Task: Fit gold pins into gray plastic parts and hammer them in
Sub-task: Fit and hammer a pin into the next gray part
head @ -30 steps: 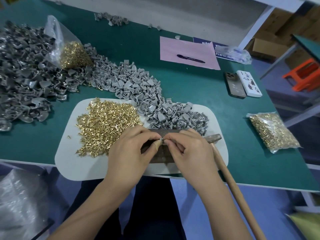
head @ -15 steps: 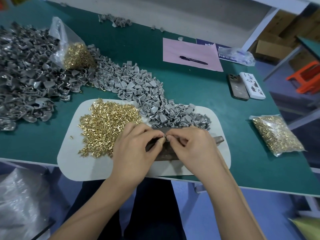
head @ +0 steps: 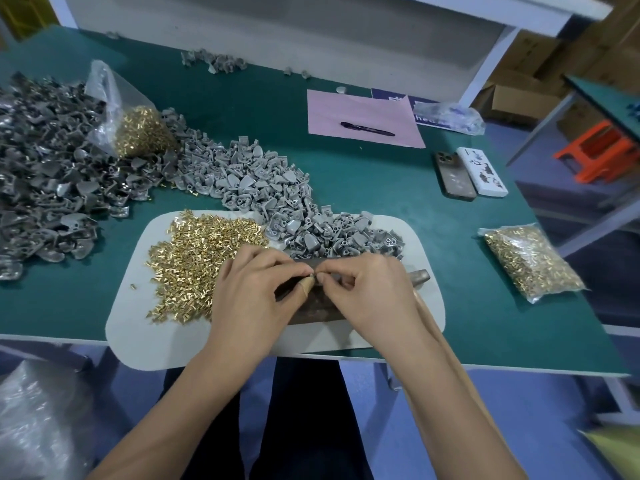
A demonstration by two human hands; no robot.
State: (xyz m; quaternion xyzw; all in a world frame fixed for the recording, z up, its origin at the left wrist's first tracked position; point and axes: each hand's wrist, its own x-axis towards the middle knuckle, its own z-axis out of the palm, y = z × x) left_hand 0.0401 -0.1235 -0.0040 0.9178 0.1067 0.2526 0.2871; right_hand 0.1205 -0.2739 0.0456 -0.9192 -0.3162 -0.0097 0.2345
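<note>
Indoors, green worktable [head: 346,188], white mat [head: 145,327], left hand [head: 249,299] and right hand [head: 374,296] grips pinched together on something tiny.

Gold pins [head: 204,263]: loose heap on the left half of a white mat [head: 138,327]. Gray plastic parts [head: 270,199]: light-gray pile trailing from the tabletop [head: 363,188] onto the mat's far edge. Hammer head [head: 419,276]: dull metal, lying on the mat's right side.

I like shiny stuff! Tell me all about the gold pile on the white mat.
The gold pile is a loose heap of many small shiny brass-looking pins, spread flat over the left half of the white mat. Gray parts border it on the right. The left hand covers its near right edge. One stray pin lies apart, left.
</note>
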